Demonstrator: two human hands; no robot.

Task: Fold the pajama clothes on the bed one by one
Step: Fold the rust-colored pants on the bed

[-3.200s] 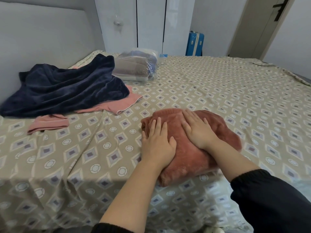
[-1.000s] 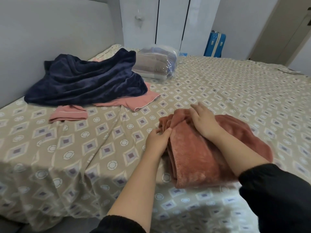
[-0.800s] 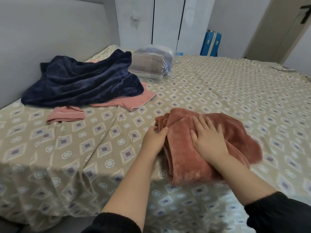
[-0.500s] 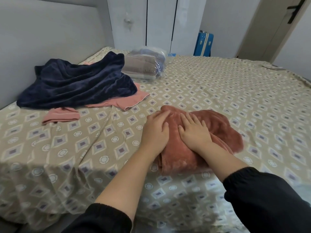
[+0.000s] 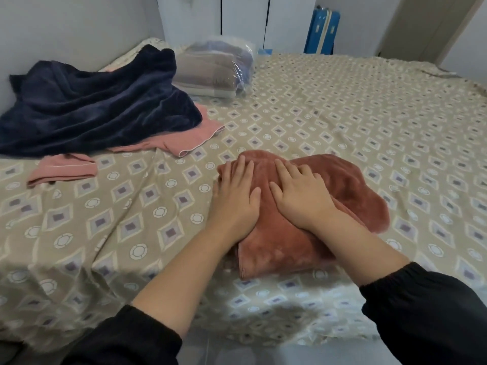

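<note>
On the near side of the patterned bed (image 5: 342, 106), a soft, folded rust-red pajama (image 5: 303, 241) lies under the left hand (image 5: 235, 198) and right hand (image 5: 303, 198), fingers flat, gripping nothing.

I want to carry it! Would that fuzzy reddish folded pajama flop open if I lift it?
Probably floppy: the reddish pajama has loose, wavy edges. Likely squashy too, since the left hand and right hand press into it.
</note>
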